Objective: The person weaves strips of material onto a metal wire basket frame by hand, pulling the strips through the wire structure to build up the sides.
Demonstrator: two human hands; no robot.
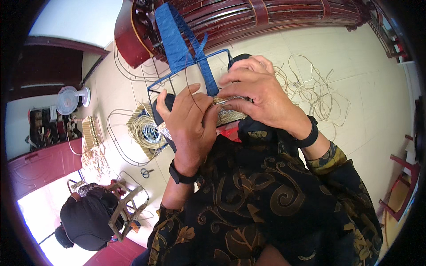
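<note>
A blue wire frame [191, 66] with a blue-wrapped band rises in front of me. My left hand [188, 126] grips its lower edge where pale woven strips [228, 111] cover it. My right hand [259, 91] closes over the same woven part from the right, fingers pressing the strips. A thin pale strand [188, 75] runs up from between my hands. Both wrists wear black bands.
Loose pale cord [310, 91] lies tangled on the tiled floor to the right. A woven basket with coiled cord [144, 131] and bare wire frames sit to the left, scissors [146, 172] near them. Another person [86, 217] crouches lower left. A dark red wooden bench [248, 17] stands behind.
</note>
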